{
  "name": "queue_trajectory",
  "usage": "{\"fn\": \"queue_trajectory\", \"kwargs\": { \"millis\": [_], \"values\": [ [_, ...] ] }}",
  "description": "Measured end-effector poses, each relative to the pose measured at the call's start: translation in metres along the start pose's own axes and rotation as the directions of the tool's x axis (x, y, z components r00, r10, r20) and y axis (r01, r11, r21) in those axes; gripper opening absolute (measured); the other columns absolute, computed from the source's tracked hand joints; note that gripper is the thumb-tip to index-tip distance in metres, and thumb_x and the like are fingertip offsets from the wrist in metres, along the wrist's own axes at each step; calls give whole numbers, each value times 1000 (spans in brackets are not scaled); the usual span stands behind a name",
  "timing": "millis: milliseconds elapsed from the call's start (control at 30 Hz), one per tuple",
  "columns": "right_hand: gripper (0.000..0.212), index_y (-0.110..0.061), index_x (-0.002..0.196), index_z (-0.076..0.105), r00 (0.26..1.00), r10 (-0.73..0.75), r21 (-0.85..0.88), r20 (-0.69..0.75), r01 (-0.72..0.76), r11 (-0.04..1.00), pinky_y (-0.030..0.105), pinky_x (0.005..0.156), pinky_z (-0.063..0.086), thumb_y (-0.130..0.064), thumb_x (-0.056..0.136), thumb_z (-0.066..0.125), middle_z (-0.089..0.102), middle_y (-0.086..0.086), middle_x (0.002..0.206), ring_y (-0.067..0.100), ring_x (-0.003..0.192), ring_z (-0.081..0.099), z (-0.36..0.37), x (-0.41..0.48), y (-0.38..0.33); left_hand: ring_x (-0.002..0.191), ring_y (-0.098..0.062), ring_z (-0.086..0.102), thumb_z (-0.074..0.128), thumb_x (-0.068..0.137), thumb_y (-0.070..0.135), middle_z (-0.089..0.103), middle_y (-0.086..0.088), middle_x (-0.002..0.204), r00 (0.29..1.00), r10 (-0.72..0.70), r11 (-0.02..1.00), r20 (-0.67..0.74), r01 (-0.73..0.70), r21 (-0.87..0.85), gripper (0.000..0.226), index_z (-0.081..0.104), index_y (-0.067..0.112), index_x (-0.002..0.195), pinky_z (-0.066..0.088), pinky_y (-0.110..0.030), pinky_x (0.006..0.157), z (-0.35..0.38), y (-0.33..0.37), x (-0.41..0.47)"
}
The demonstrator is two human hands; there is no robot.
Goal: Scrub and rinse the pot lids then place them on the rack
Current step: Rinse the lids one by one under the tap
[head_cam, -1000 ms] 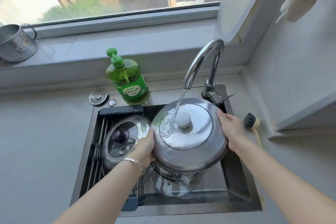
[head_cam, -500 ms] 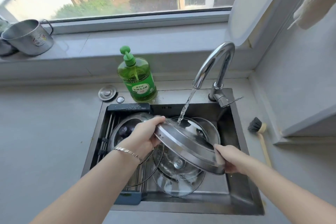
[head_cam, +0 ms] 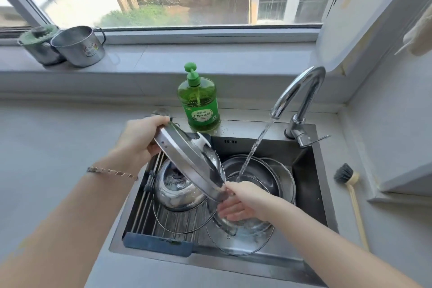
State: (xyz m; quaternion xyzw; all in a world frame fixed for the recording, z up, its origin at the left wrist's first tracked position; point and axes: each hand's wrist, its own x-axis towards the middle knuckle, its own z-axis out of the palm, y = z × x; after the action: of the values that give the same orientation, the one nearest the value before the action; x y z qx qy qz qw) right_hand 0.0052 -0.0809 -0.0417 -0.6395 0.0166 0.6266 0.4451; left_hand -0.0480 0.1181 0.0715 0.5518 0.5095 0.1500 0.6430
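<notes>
The steel lid (head_cam: 187, 159) is up in the air over the left half of the sink (head_cam: 311, 184), tipped steeply so that I see it almost edge-on, its white knob (head_cam: 201, 142) poking out on the far side. The left hand (head_cam: 138, 145) has the high end of the rim: its fingers (head_cam: 156, 120) curl over the top edge and the thumb comes up underneath, clamping the metal between them. The right hand (head_cam: 245, 201) has the low end, thumb (head_cam: 230, 186) laid on the rim and the other fingers a little spread below it, so the lid spans from one grip to the other. Directly under it a domed lid (head_cam: 173, 189) sits on the rack (head_cam: 173, 222) that bridges the sink's left side. More steel lids (head_cam: 275, 175) are stacked in the basin to the right, and a glass lid (head_cam: 243, 241) lies at the bottom, near the front. The faucet (head_cam: 301, 86) is running; its stream (head_cam: 256, 147) falls just beside the held lid, clear of it, onto the stacked ones. A green soap bottle (head_cam: 199, 105) stands behind the sink, a brush (head_cam: 346, 177) lies on the counter to the right, and a steel mug (head_cam: 79, 47) stands on the windowsill (head_cam: 187, 58).
</notes>
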Motion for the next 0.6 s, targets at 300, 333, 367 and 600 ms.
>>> {"fn": "queue_trajectory", "kwargs": {
  "millis": [300,333,367,600],
  "values": [
    [32,2,120,54,988,6,-90,-157,-20,996,22,57,53,-16,95,48,67,8,84,16,70,66,-10,1,6,70,-14,61,50,95,16,65,2,77,931,-335,692,-146,138,-709,15,55,16,80,50,-27,54,-30,-99,28],
    [29,1,117,55,985,17,-87,-171,-32,996,22,58,54,-16,95,48,67,8,84,16,71,66,-12,1,10,70,-14,61,48,96,17,67,2,72,932,-338,648,-130,131,-750,18,56,16,80,51,-26,53,-27,-107,29],
    [26,0,114,56,983,29,-81,-183,-44,996,22,59,54,-16,94,48,66,8,85,17,73,66,-15,2,14,69,-13,61,46,98,18,68,3,66,932,-344,613,-117,128,-780,21,56,16,80,51,-25,50,-24,-116,34],
    [23,-2,110,58,960,83,-15,-267,-90,996,20,58,52,-18,95,48,66,6,81,14,71,65,-38,11,37,102,-21,62,46,96,31,62,0,120,855,-481,700,-194,241,-673,31,58,18,121,51,-35,75,-16,-170,68]
  ]
}}
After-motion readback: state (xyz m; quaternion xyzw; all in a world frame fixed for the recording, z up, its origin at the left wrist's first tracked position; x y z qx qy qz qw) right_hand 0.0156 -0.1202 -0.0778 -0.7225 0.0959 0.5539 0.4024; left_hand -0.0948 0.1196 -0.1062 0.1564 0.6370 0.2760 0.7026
